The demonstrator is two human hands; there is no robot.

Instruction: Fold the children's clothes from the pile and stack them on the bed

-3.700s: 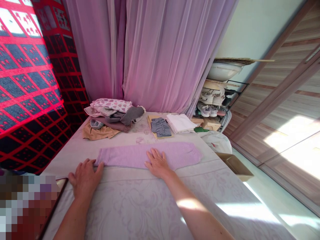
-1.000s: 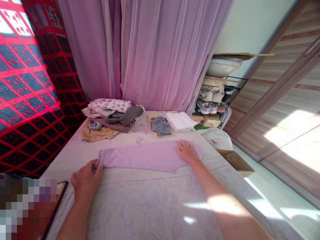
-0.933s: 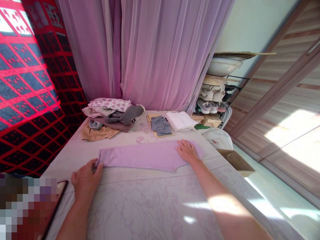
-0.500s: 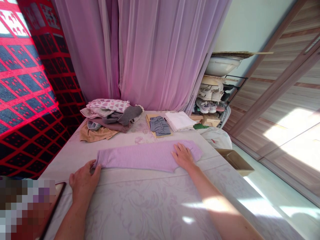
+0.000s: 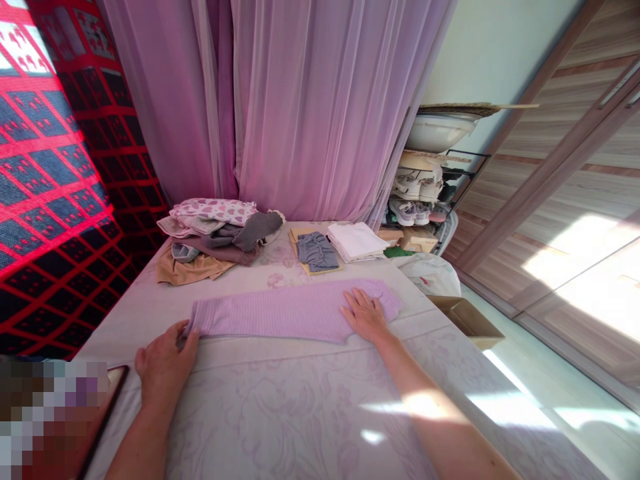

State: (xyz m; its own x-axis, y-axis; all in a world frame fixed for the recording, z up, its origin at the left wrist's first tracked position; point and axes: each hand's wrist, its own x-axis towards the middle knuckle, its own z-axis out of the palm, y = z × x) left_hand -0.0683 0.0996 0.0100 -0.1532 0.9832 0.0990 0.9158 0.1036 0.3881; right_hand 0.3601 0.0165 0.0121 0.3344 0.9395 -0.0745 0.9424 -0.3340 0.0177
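Lilac ribbed knit garment (image 5: 280, 312) lies under my palm, smoothed out in a long flat strip across the near part of the bed. My right hand (image 5: 365, 315) rests on its right end with the fingers spread and pressed flat against the knit, just above the notched lower edge. My left hand (image 5: 163, 373) sits at the opposite end, with its fingers bunched and the fingertips (image 5: 186, 331) touching the narrow end of the strip; I cannot tell whether they pinch the knit or only meet it. Beneath everything is a pale floral bedspread (image 5: 280, 413). Beyond the strip, at the far edge of the bed, lies a loose pile of clothes: a heart-print cloth (image 5: 213, 211) on top, a grey garment (image 5: 253, 230) beside it and a tan garment (image 5: 193, 270) spilling out at the bottom. To the right of the pile, folded blue-grey shorts (image 5: 316, 251) sit on a sheet of brown card (image 5: 300, 235), just beside a stack of folded white cloth (image 5: 356, 240). Past the bed's right side are a white plastic bag (image 5: 427, 273) and a shallow cardboard tray (image 5: 467, 322). Farther back, sneakers fill a wire shoe rack (image 5: 420, 193) under a white basin (image 5: 437, 131), and lilac sheer curtains (image 5: 300, 100) hang behind the bed.
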